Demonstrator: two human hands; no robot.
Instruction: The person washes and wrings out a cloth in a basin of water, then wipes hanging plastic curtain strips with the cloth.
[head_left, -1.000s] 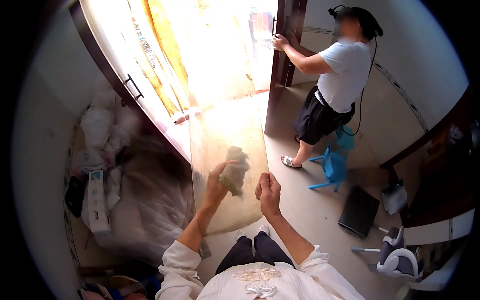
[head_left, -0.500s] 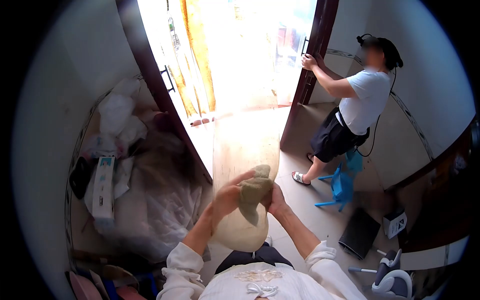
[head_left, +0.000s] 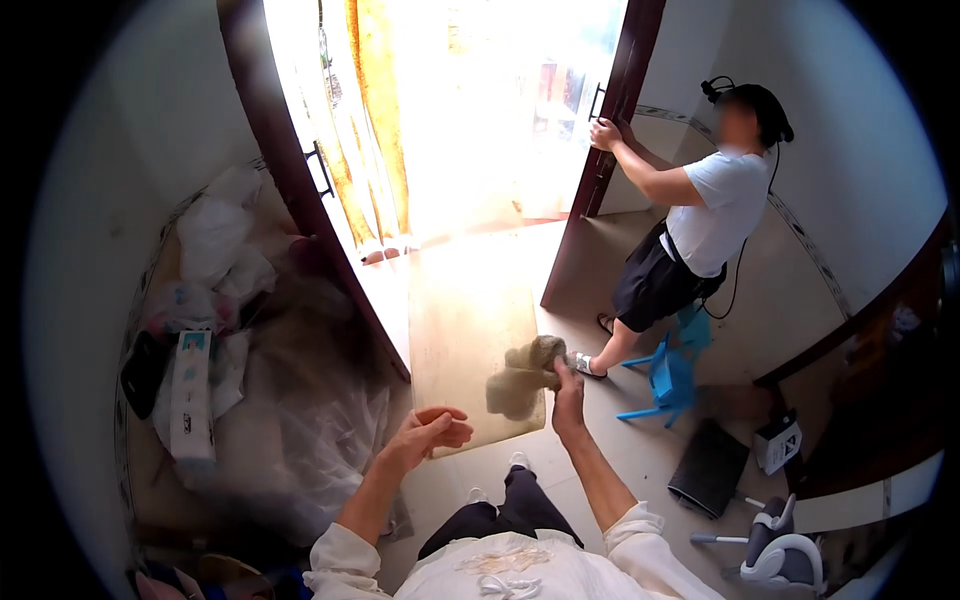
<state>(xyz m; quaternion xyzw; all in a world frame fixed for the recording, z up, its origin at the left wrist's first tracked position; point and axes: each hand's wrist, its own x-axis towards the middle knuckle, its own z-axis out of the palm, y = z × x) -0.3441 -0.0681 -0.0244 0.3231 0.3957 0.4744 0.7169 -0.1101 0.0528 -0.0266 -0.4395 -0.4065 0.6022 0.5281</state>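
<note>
From the head camera, looking down past the white-sleeved arms: the right hand (head_left: 568,400) is raised with its fingers pinched tight on one end of a grey-green cloth (head_left: 524,376), and the cloth hangs off to the left of that hand, bunched and drooping, in front of the pale floor mat (head_left: 462,320). The left hand (head_left: 428,433) sits lower and further left, palm turned up, fingers loosely curled and half spread, gripping nothing and clear of the cloth, which hangs just above and to the right of it. Directly below both hands are the person's dark trousers and white shoes (head_left: 492,478) on the tiled floor. Beyond the hands the doorway blazes with sunlight, with yellow curtains (head_left: 372,110) hanging in it and a dark door leaf (head_left: 300,190) swung open up and to the left of the left hand. Left of that hand lies a heap of white plastic bags (head_left: 230,250) and a tall printed box (head_left: 190,395). To the right of the right hand and further off, another person in a white T-shirt (head_left: 722,205) stands with one hand on the other dark door (head_left: 600,150), a blue child's chair (head_left: 672,370) behind their legs. Lower right of the right hand, a dark flat dustpan (head_left: 712,465) rests on the floor beside a small grey-and-white machine (head_left: 785,540).
</note>
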